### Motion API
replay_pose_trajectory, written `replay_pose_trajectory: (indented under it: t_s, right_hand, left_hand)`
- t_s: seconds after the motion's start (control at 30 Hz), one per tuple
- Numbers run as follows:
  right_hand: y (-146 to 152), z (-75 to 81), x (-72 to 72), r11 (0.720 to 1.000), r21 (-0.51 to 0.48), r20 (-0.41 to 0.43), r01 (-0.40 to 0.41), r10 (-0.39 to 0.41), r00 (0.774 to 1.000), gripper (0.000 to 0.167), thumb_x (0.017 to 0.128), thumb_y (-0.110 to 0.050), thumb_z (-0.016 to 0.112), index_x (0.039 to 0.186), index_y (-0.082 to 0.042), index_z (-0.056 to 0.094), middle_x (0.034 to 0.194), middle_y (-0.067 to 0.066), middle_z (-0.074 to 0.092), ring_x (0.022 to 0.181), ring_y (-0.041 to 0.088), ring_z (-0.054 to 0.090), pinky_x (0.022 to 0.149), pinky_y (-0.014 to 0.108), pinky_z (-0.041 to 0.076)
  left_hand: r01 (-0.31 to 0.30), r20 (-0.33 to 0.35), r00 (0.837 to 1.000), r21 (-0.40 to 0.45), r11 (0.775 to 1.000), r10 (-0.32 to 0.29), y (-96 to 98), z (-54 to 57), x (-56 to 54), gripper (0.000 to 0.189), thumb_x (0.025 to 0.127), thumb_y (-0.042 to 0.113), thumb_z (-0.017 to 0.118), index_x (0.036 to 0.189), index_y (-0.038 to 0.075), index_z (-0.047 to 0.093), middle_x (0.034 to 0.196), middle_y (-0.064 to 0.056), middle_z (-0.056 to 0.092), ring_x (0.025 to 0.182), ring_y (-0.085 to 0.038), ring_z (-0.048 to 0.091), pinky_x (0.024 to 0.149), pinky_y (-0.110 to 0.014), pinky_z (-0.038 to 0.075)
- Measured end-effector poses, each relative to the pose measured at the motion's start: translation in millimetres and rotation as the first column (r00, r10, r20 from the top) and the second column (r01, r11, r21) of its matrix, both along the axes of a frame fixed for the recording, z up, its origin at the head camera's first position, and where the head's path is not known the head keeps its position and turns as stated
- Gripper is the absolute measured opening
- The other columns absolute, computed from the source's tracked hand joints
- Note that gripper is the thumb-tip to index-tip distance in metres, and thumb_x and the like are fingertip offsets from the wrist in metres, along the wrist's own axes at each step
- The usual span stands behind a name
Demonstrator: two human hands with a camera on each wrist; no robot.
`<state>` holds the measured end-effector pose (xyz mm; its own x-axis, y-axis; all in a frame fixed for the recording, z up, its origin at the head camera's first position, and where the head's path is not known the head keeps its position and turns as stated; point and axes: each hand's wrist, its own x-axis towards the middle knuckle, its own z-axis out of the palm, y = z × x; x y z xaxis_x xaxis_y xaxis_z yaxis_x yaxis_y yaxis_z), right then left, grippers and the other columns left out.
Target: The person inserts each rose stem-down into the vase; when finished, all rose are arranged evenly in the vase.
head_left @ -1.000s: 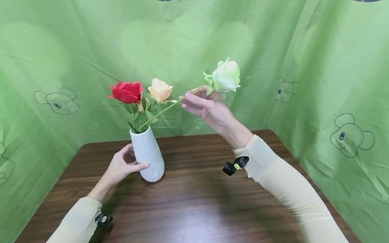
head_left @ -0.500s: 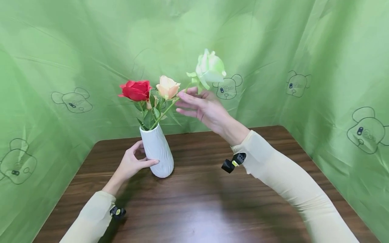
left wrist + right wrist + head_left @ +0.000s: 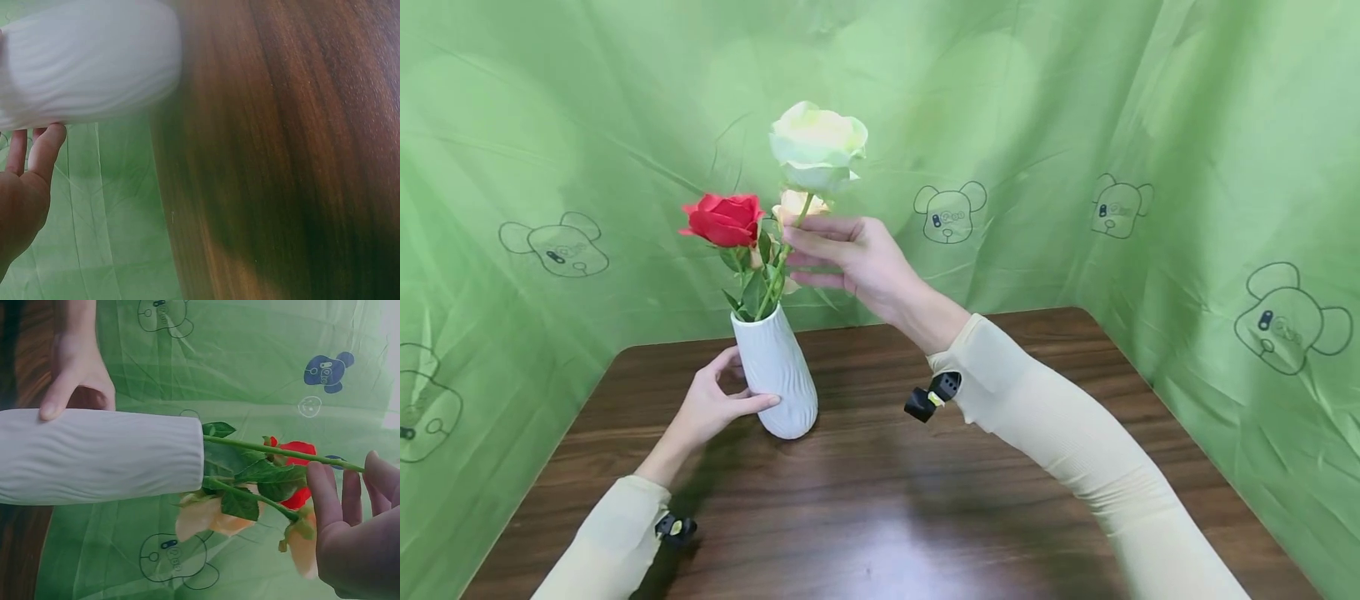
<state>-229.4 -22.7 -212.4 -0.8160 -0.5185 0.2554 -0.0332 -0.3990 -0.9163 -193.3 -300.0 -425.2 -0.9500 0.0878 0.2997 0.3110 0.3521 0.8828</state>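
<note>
A white ribbed vase [image 3: 781, 375] stands on the wooden table, tilted a little in the head view. My left hand [image 3: 709, 404] grips its side, the thumb across the front and the fingers behind. Between thumb and fingers my right hand [image 3: 871, 265] pinches the green stem [image 3: 269, 449] of a pale green-white rose [image 3: 817, 148], above the vase mouth. That stem's lower end is hidden inside the vase. A red rose [image 3: 724, 220] leans left in the vase. Peach roses [image 3: 301, 545] are beside it, partly covered by my right hand in the head view.
Green fabric [image 3: 1000, 108] with bear outlines hangs behind and along both sides of the brown wooden table [image 3: 865, 467]. Green leaves [image 3: 240, 505] crowd the vase mouth. A small black device [image 3: 934, 397] sits at my right wrist.
My right hand has moved left, swinging the pale rose from a strong rightward slant to nearly upright over the vase. My left hand keeps its grip on the vase.
</note>
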Motion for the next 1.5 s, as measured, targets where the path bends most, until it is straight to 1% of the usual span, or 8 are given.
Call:
replay_pose_trajectory:
  t_s: [0.17, 0.33, 0.7, 0.93, 1.23, 1.37, 1.43, 1.5]
  right_hand:
    - [3, 4.6, 0.4, 0.999, 0.023, -0.023, 0.034, -0.033, 0.999, 0.031, 0.095, -0.003, 0.071, 0.124, 0.008, 0.066, 0.119, 0.019, 0.068, 0.095, 0.03, 0.07, 0.092, 0.045, 0.061]
    - [0, -1.4, -2.0, 0.997, 0.06, -0.032, 0.041, -0.039, 0.999, 0.029, 0.094, -0.004, 0.073, 0.121, 0.007, 0.068, 0.124, 0.026, 0.065, 0.1, 0.033, 0.071, 0.09, 0.044, 0.061]
    - [-22, -15.8, -2.2, 0.989, 0.144, -0.027, 0.018, -0.014, 1.0, 0.028, 0.09, -0.005, 0.077, 0.117, 0.003, 0.072, 0.106, 0.013, 0.075, 0.093, 0.031, 0.074, 0.091, 0.048, 0.06]
    - [-38, -29.9, -0.4, 0.979, 0.202, -0.022, 0.002, 0.003, 1.0, 0.031, 0.09, -0.005, 0.078, 0.119, 0.003, 0.071, 0.103, 0.011, 0.076, 0.091, 0.029, 0.075, 0.084, 0.039, 0.063]
    - [-49, -43.7, 0.2, 0.973, 0.226, -0.118, 0.034, -0.007, 0.993, 0.024, 0.091, -0.007, 0.078, 0.112, 0.002, 0.074, 0.1, 0.008, 0.076, 0.085, 0.03, 0.075, 0.075, 0.041, 0.065]
    - [-52, -48.3, -0.9, 0.947, 0.311, -0.187, 0.081, -0.022, 0.982, 0.017, 0.09, -0.01, 0.079, 0.105, -0.002, 0.077, 0.094, 0.004, 0.076, 0.078, 0.027, 0.074, 0.07, 0.038, 0.066]
    - [-53, -50.8, -0.7, 0.921, 0.366, -0.237, 0.13, -0.043, 0.971, 0.013, 0.089, -0.012, 0.081, 0.1, -0.006, 0.079, 0.088, 0.002, 0.076, 0.071, 0.025, 0.073, 0.066, 0.038, 0.066]
    - [-54, -54.4, -0.2, 0.884, 0.427, -0.3, 0.192, -0.062, 0.952, 0.008, 0.087, -0.014, 0.082, 0.094, -0.01, 0.08, 0.082, 0.0, 0.074, 0.062, 0.022, 0.07, 0.061, 0.038, 0.065]
  left_hand:
    - [0.0, 0.009, 1.0, 0.005, 1.0, 0.0, 1.3, 0.3, -0.1, 0.074, 0.07, 0.014, 0.096, 0.134, 0.015, 0.059, 0.115, -0.008, 0.063, 0.106, -0.025, 0.058, 0.089, -0.03, 0.06]
    - [-0.005, 0.012, 1.0, -0.005, 1.0, 0.005, 2.1, 0.0, 0.3, 0.075, 0.07, 0.015, 0.096, 0.135, 0.015, 0.058, 0.115, -0.008, 0.063, 0.107, -0.028, 0.058, 0.089, -0.031, 0.06]
    - [0.001, 0.011, 1.0, 0.015, 1.0, -0.001, 3.6, 2.2, 3.9, 0.073, 0.07, 0.012, 0.096, 0.133, 0.015, 0.059, 0.113, -0.009, 0.063, 0.105, -0.023, 0.058, 0.089, -0.032, 0.061]
    - [0.012, 0.005, 1.0, 0.018, 1.0, -0.012, 3.8, 0.2, 3.9, 0.076, 0.069, 0.009, 0.095, 0.135, 0.015, 0.058, 0.115, -0.009, 0.063, 0.105, -0.021, 0.058, 0.088, -0.03, 0.061]
    - [0.032, 0.024, 0.999, 0.027, 0.999, -0.032, 3.2, 0.0, 5.5, 0.073, 0.072, 0.012, 0.095, 0.135, 0.019, 0.058, 0.115, -0.009, 0.063, 0.107, -0.026, 0.059, 0.09, -0.031, 0.06]
    - [0.034, 0.021, 0.999, 0.032, 0.999, -0.034, 3.4, 0.9, 5.5, 0.072, 0.072, 0.012, 0.095, 0.134, 0.019, 0.059, 0.114, -0.01, 0.063, 0.106, -0.028, 0.059, 0.09, -0.032, 0.06]
    - [0.038, 0.019, 0.999, 0.038, 0.999, -0.039, 4.0, 1.6, 5.3, 0.072, 0.072, 0.012, 0.095, 0.134, 0.018, 0.059, 0.114, -0.01, 0.063, 0.106, -0.028, 0.058, 0.09, -0.032, 0.06]
    - [0.042, 0.018, 0.999, 0.043, 0.998, -0.043, 5.0, 2.1, 5.1, 0.071, 0.072, 0.012, 0.094, 0.134, 0.017, 0.059, 0.114, -0.01, 0.063, 0.107, -0.028, 0.058, 0.09, -0.032, 0.06]
